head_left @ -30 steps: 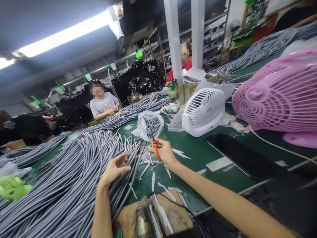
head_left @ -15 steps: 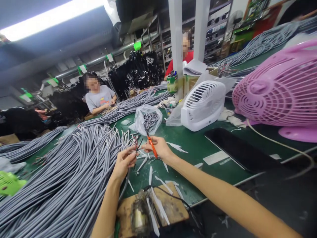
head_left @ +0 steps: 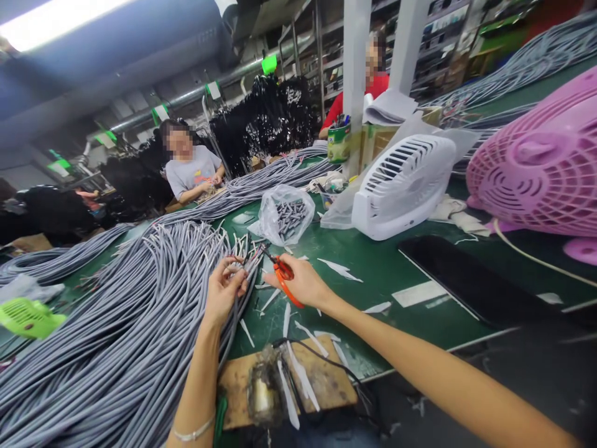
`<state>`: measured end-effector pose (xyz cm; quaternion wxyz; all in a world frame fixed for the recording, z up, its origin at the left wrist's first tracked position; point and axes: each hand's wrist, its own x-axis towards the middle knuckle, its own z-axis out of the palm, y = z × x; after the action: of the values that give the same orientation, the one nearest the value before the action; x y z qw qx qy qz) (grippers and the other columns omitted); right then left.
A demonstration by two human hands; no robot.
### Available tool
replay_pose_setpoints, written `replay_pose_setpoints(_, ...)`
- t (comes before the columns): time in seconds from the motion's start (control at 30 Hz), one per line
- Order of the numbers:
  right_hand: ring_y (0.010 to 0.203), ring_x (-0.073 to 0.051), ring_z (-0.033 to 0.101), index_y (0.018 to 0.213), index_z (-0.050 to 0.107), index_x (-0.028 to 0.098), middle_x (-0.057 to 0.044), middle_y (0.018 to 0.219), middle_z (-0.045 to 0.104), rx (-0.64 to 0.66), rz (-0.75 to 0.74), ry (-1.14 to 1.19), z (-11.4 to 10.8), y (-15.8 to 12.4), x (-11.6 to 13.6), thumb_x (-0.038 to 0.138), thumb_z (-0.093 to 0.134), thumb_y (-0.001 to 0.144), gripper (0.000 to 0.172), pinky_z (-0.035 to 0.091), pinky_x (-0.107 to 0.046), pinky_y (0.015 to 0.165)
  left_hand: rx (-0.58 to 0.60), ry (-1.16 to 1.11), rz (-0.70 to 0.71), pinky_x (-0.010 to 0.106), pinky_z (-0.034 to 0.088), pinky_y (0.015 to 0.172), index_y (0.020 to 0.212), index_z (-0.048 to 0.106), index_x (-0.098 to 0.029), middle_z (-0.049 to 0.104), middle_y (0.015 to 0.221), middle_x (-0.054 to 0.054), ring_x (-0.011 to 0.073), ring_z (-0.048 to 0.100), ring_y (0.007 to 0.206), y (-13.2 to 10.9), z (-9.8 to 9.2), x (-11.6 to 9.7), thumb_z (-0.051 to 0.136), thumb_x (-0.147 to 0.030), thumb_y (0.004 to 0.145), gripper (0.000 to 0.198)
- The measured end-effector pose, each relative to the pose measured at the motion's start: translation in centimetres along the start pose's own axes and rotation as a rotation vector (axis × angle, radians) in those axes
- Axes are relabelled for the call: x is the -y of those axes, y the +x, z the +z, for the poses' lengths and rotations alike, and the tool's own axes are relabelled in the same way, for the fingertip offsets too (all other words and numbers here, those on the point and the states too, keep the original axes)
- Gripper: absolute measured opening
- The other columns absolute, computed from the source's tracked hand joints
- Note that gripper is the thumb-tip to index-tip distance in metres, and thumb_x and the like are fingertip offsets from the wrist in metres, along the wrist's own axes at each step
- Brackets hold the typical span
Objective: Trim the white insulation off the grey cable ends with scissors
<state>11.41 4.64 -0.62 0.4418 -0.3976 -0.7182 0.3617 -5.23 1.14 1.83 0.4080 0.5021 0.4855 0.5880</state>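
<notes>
My left hand [head_left: 226,291] is closed in a pinch near the ends of the grey cables, with a grey cable [head_left: 239,305] running down from under its fingers. Just to its right, my right hand [head_left: 303,281] grips orange-handled wire cutters [head_left: 290,287]. Their dark jaws point up and left, close to the thin stripped wires [head_left: 257,250] at the cable end. Whether the jaws touch a wire is too small to tell. A big bundle of grey cables [head_left: 125,323] spreads over the left of the green table [head_left: 345,298].
Beyond my hands sits a clear bag [head_left: 305,208] of small grey parts. White scraps [head_left: 340,269] lie about. A wooden board [head_left: 326,373] with a soiled metal piece is in front. To the right are a white fan [head_left: 403,186], a pink fan [head_left: 536,162] and a black phone-like slab [head_left: 461,280]. Two co-workers sit opposite.
My right hand has turned the cutters, and their handles now look spread. The left hand has shifted slightly left, away from the cutters. The view has swung a little left.
</notes>
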Motion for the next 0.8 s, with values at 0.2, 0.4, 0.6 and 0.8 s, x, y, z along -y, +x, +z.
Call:
replay_pose_setpoints(0.2,0.049,-0.008,0.032,0.050,0.032,0.019,0.004,0.052,0.038,0.022,-0.094,-0.200,0.5,-0.2,0.1,0.056,0.058,0.071,0.050,0.024,-0.022,0.050,-0.043,0.097,0.198,0.015,0.035,0.039,0.066,0.057,-0.016,0.053,0.056,-0.004,0.0046,0.044,0.041,-0.3,0.1,0.5,0.071,-0.028,0.061,0.020)
replay_pose_setpoints(0.4,0.048,-0.008,0.032,0.052,0.041,0.017,0.004,0.051,0.042,0.099,-0.102,-0.297,1.0,-0.5,0.0,0.055,0.056,0.076,0.047,0.023,-0.021,0.050,0.014,0.255,0.400,0.016,0.038,0.043,0.067,0.057,-0.016,0.053,0.059,-0.003,0.0056,0.046,0.045,-0.9,0.4,1.2,0.056,-0.015,0.071,0.005)
replay_pose_setpoints(0.6,0.054,-0.011,0.044,0.066,0.055,0.015,-0.001,0.061,0.053,0.117,-0.166,-0.456,1.2,-0.9,-0.2,0.052,0.054,0.080,0.039,0.027,-0.022,0.053,-0.022,0.385,0.568,0.016,0.039,0.045,0.063,0.058,-0.016,0.052,0.061,-0.003,0.0063,0.049,0.049,-1.0,0.5,1.2,0.051,-0.008,0.071,0.014)
replay_pose_setpoints(0.8,0.063,-0.015,0.055,0.075,0.063,0.013,-0.006,0.068,0.061,0.144,-0.173,-0.605,0.9,-0.9,-0.4,0.044,0.054,0.083,0.033,0.033,-0.023,0.057,-0.040,0.410,0.551,0.016,0.039,0.045,0.058,0.058,-0.016,0.052,0.059,-0.002,0.0067,0.050,0.049,-0.8,0.7,1.4,0.051,-0.009,0.070,0.015)
